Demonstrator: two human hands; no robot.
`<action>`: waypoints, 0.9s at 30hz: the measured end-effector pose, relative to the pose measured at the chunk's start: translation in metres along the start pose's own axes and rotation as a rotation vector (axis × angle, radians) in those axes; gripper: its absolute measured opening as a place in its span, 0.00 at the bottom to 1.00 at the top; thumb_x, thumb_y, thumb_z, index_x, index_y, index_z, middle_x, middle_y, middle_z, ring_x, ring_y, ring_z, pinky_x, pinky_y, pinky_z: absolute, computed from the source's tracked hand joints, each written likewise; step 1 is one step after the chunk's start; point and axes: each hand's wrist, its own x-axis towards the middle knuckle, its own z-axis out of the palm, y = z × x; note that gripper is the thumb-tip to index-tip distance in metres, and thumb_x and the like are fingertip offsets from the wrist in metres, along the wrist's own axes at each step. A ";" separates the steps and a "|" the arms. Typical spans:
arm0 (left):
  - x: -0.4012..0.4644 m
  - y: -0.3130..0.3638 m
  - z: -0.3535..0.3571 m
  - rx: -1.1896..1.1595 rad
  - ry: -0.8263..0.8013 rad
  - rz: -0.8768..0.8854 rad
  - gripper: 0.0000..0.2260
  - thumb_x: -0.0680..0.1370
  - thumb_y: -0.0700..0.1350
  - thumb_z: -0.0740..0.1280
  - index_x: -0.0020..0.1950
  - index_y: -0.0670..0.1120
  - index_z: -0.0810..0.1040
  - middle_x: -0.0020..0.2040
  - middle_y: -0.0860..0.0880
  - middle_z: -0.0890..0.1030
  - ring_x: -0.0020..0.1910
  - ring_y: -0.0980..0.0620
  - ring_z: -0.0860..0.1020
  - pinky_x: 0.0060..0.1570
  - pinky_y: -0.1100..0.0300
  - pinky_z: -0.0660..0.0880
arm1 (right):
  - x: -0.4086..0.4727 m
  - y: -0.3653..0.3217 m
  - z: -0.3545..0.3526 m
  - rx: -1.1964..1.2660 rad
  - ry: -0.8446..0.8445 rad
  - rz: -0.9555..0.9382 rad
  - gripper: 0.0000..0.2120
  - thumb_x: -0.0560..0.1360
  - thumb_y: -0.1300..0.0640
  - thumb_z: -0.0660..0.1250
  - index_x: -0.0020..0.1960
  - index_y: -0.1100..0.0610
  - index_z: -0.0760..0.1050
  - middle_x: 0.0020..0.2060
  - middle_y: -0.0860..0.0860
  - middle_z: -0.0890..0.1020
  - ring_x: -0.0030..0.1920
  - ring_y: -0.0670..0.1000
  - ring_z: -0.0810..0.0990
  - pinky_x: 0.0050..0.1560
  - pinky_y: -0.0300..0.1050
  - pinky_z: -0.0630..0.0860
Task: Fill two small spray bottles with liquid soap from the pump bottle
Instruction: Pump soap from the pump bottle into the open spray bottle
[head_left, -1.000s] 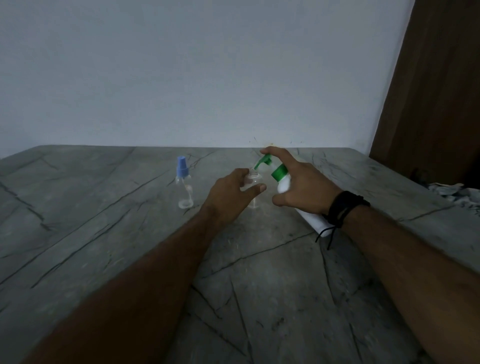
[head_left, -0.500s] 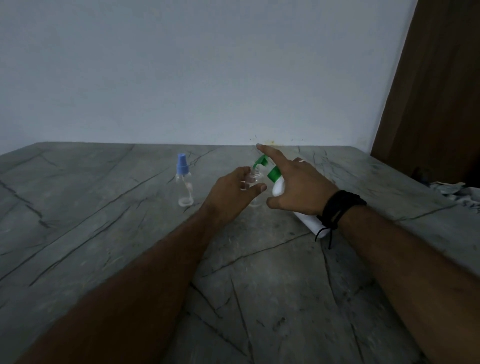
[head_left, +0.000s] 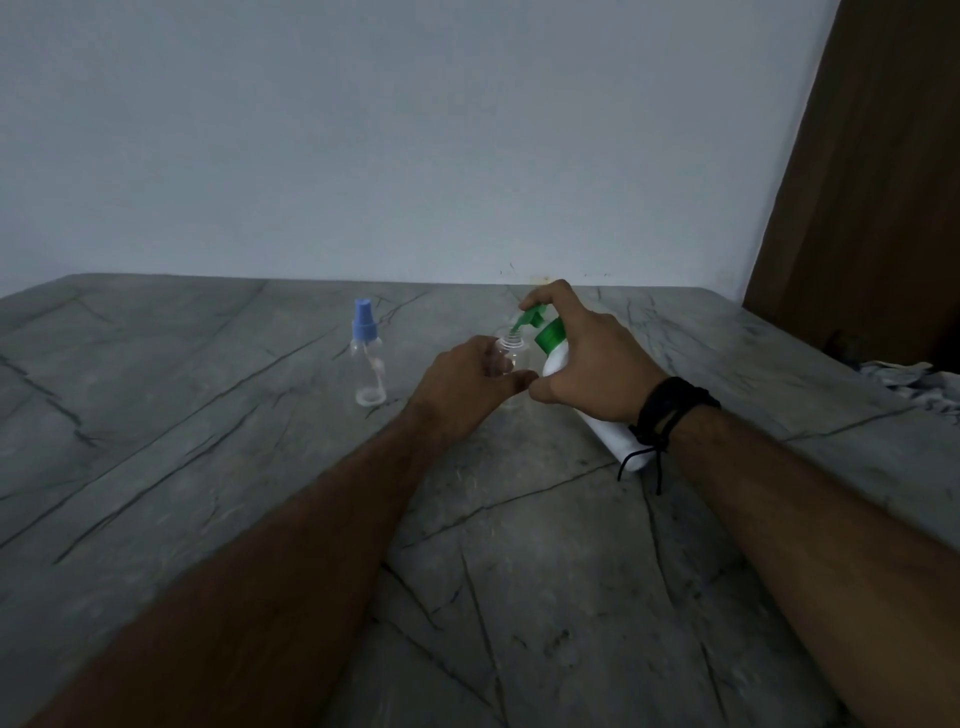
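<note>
My left hand (head_left: 467, 382) grips a small clear spray bottle (head_left: 511, 353) with its cap off, standing upright on the table. My right hand (head_left: 592, 364) holds a white pump bottle (head_left: 615, 439) with a green pump head (head_left: 530, 318), tilted so the green nozzle points down over the open neck. My right forefinger is curled over the top of the pump head. A second small clear spray bottle (head_left: 368, 353) with a blue sprayer cap stands upright to the left, apart from both hands.
The grey marble table (head_left: 218, 441) runs back to a pale wall. A brown wooden panel (head_left: 872, 182) stands at the right. Crumpled cloth or paper (head_left: 914, 379) lies at the table's right edge.
My right forefinger, stretched out half a second ago, has curled back down onto the green pump head. The left hand and both small bottles stay in place.
</note>
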 end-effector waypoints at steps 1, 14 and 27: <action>0.001 -0.001 0.000 0.008 0.001 -0.001 0.22 0.72 0.60 0.71 0.60 0.49 0.78 0.49 0.54 0.83 0.47 0.56 0.80 0.43 0.63 0.74 | 0.000 0.000 0.000 -0.003 0.009 -0.007 0.34 0.64 0.58 0.77 0.65 0.47 0.66 0.41 0.51 0.83 0.37 0.51 0.81 0.38 0.50 0.79; 0.000 0.002 0.000 0.020 0.015 0.002 0.21 0.72 0.59 0.72 0.58 0.47 0.79 0.48 0.52 0.83 0.46 0.54 0.80 0.48 0.57 0.77 | -0.002 0.003 -0.001 0.040 0.022 -0.011 0.35 0.64 0.57 0.77 0.66 0.46 0.65 0.46 0.49 0.83 0.40 0.50 0.82 0.42 0.50 0.81; -0.001 0.003 0.000 0.023 0.020 0.017 0.20 0.72 0.58 0.72 0.58 0.47 0.79 0.48 0.51 0.83 0.47 0.53 0.80 0.48 0.56 0.77 | -0.001 0.004 0.001 0.051 0.041 -0.034 0.35 0.64 0.55 0.77 0.66 0.44 0.65 0.46 0.51 0.83 0.41 0.53 0.83 0.44 0.55 0.81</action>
